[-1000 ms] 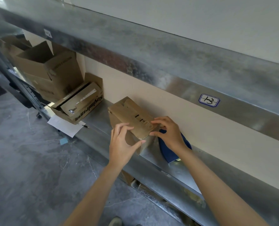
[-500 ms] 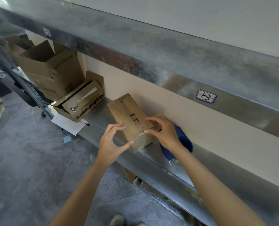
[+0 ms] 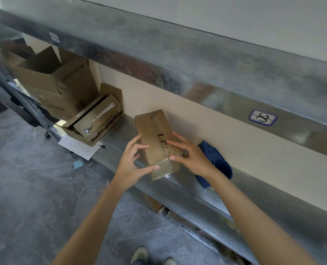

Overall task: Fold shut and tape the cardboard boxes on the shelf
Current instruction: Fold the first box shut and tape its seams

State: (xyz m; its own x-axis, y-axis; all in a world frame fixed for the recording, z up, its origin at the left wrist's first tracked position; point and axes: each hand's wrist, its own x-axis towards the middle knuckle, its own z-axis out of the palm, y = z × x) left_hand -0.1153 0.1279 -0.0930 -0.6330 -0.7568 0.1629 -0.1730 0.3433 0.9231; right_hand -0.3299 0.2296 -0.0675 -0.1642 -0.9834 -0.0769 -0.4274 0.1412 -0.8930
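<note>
We hold the small brown cardboard box [image 3: 155,138] with both hands. Our left hand [image 3: 134,163] wraps its near left corner, fingers curled onto the top flap and thumb pressed on the end face. Our right hand [image 3: 191,155] grips the right edge, fingers laid over the printed flap and thumb hooked at the near corner.

In the head view, the box sits on the grey metal shelf [image 3: 187,186], its short end toward us at the front lip. Its 2 top flaps are folded down, and we see no tape along the seam. Just right of it lies a blue plastic tool [image 3: 216,161], probably the tape dispenser. Further left are a large open brown carton [image 3: 63,81], a tilted printed carton [image 3: 101,119] and a white paper sheet [image 3: 78,148].

We judge the box light and fairly stiff at its corners, though the flaps look springy. It is best taken at opposite edges near the seam, pressing down so the flaps stay flat.

Compared with 1 second ago, the box has swung round so that its long side now runs away from us. Our left hand has moved from its side to the near corner. More of the blue tool shows.
</note>
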